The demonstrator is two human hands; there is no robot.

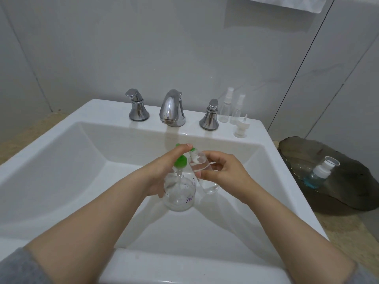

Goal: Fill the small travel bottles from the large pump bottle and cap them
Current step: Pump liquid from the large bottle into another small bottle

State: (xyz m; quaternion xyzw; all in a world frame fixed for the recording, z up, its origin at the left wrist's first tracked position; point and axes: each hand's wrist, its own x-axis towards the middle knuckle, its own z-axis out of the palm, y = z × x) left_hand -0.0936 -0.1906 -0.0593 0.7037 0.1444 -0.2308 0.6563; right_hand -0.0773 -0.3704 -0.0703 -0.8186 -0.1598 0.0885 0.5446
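The sink (102, 108) is white, glossy and smooth, like glazed ceramic. The faucet spout (171, 108), the left handle (137, 107) and the right handle (210, 115) are polished chrome metal, mirror-bright. Right of the spout, the taller spray bottle (224, 111) and the shorter spray bottle (237, 112) are clear plastic with white tops. The loose pump cap (242, 127) is white plastic. In front of the spout, the pump bottle (179, 193) is clear and glossy with a green plastic pump head (180, 160). The travel bottle (202, 162) is also clear. Far right of the spout, the tray (348, 181) is dark, smoky, glossy and glass-like. The blue-liquid bottle (320, 173) has a white plastic cap. Behind the spout, the wall tiles (184, 48) are grey, smooth and softly sheened. The sleeve (18, 267) is grey knit cloth.
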